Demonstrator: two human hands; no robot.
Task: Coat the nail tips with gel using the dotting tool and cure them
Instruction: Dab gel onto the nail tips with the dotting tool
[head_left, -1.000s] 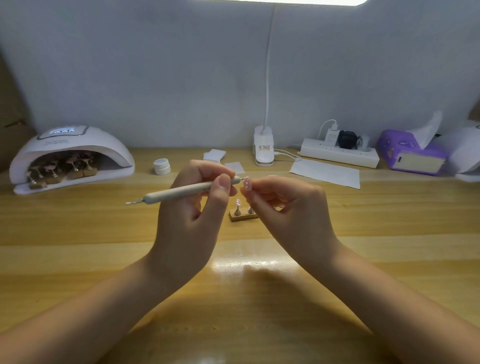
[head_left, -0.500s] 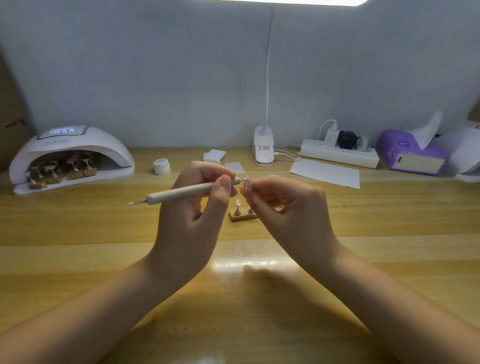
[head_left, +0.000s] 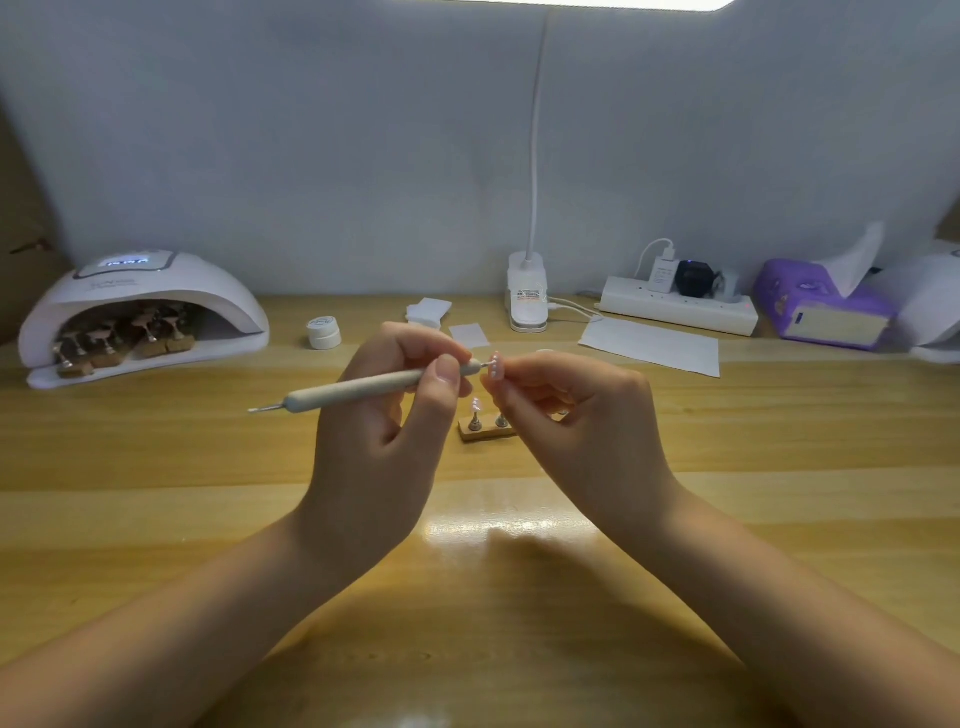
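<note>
A clip lamp (head_left: 527, 296) stands at the back of the wooden worktop (head_left: 156, 493), with a white power strip (head_left: 675, 310) to its right. A purple tissue box (head_left: 821, 306) sits further right, and a paper sheet (head_left: 652, 347) lies before the strip

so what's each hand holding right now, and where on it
Left hand grips the dotting tool near its right working end. Right hand pinches a nail tip; where exactly cannot be told.

Gel on the nail tip (head_left: 496, 365) too small to tell; wooden stand (head_left: 485, 431) half behind right-hand fingers (head_left: 514, 400)
</note>
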